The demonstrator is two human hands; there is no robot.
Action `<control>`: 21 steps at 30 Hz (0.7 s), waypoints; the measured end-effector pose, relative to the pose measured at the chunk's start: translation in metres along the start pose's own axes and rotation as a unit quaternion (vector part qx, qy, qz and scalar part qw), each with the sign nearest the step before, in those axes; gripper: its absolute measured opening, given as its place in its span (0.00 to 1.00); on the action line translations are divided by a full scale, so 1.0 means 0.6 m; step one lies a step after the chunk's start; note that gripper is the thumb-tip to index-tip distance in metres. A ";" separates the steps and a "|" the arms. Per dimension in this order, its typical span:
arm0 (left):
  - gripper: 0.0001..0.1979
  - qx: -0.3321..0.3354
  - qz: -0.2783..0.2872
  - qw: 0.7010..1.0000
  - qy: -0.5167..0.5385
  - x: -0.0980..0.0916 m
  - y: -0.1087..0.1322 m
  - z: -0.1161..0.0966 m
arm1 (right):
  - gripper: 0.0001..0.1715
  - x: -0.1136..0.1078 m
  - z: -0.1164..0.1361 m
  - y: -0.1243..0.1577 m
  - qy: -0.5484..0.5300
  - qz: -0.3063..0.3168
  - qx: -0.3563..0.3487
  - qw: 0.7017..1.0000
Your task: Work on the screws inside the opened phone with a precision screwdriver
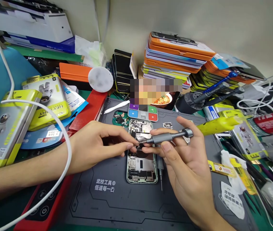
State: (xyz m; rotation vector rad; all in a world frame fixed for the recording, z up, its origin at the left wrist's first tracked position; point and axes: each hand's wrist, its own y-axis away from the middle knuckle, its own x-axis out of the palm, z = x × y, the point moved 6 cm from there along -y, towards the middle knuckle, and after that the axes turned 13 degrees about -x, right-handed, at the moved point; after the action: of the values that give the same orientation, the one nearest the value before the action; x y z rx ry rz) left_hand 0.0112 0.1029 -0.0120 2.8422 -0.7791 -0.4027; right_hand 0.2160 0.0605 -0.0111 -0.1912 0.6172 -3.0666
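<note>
Over the mat, my right hand (186,163) grips a grey precision screwdriver (166,137), held almost level with its tip pointing left. The fingers of my left hand (103,144) pinch together at the screwdriver's tip; whether a tiny screw is between them is too small to tell. Below both hands lies an opened phone (141,173), its inner parts bare and its middle partly hidden by my fingers. A second screwdriver (160,170) rests on the mat along the phone's right side.
The dark grey work mat (98,205) carries a small circuit board (119,118) and a coloured tray (140,114). Battery boxes (48,99) crowd the left. Stacked orange cases (175,48) stand behind. A white cable (66,150) loops across my left forearm. A yellow bottle (215,125) lies right.
</note>
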 end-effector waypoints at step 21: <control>0.08 -0.035 0.041 0.995 0.083 0.002 0.000 0.002 | 0.28 0.005 -0.001 -0.001 -0.073 -0.021 0.030 0.997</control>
State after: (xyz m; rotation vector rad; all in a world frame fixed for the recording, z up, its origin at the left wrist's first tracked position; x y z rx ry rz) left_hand 0.0118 0.1022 -0.0132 2.7255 -0.8271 -0.1759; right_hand 0.2130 0.0611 -0.0110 -0.4279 0.5191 -3.0700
